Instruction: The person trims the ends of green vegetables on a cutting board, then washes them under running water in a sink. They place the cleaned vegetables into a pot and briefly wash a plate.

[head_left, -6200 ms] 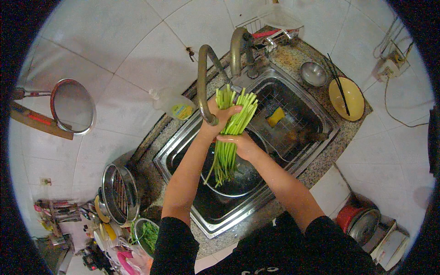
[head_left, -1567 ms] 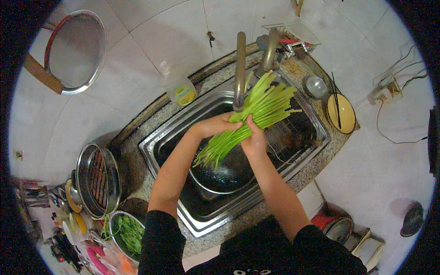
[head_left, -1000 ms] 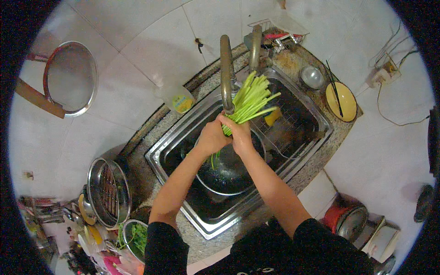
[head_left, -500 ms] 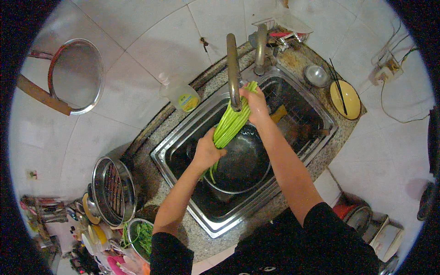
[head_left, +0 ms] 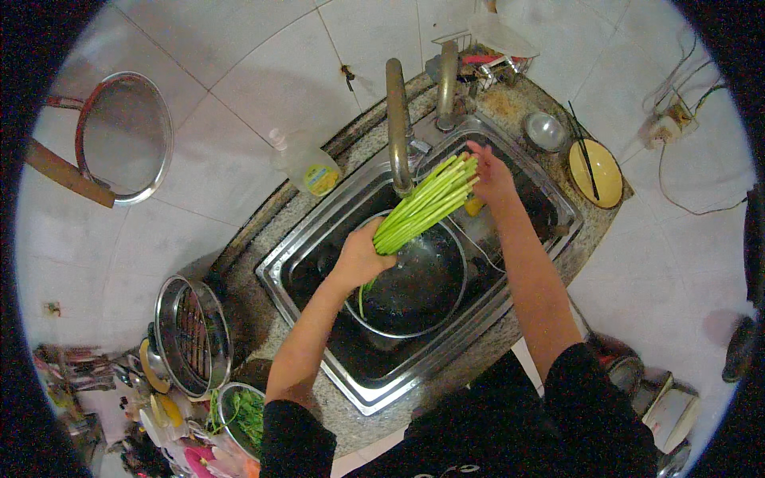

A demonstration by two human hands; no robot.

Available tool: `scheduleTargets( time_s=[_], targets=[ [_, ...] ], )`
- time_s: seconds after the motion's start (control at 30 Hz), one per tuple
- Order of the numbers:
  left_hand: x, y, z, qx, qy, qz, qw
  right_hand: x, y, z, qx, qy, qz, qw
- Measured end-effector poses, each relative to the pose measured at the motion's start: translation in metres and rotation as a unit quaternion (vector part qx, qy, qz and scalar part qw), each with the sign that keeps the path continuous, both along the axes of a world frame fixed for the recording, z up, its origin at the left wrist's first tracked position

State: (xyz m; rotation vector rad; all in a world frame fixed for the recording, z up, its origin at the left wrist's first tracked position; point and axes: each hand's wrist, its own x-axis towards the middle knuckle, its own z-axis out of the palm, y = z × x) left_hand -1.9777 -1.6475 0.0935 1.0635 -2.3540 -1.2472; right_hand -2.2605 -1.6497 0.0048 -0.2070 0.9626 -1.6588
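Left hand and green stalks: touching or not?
Touching. The head view shows the left hand wrapped around the green stalks, toward the bundle's lower-left end.

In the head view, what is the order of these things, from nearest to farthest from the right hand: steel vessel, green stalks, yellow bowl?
From the right hand:
1. Green stalks, their ends beside its fingers.
2. Yellow bowl, on the counter to the right.
3. Steel vessel, far to the left.
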Motion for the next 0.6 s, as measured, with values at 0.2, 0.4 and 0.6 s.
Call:
scheduleTargets(
  time_s=[0.2,0.4,0.6],
  targets=[
    [-0.021,-0.015,-0.001,-0.041,0.008,0.001,0.999,0.056,0.058,-0.007,-0.159,0.348,0.274,0.882],
    [-0.063,0.0,0.002,-0.234,-0.119,0.011,0.965,0.128,0.042,0.046,-0.114,-0.189,0.05,0.974],
    [-0.048,0.007,-0.012,-0.253,-0.009,0.015,0.967,0.138,0.04,0.064,-0.099,-0.023,-0.029,0.994]
  ],
)
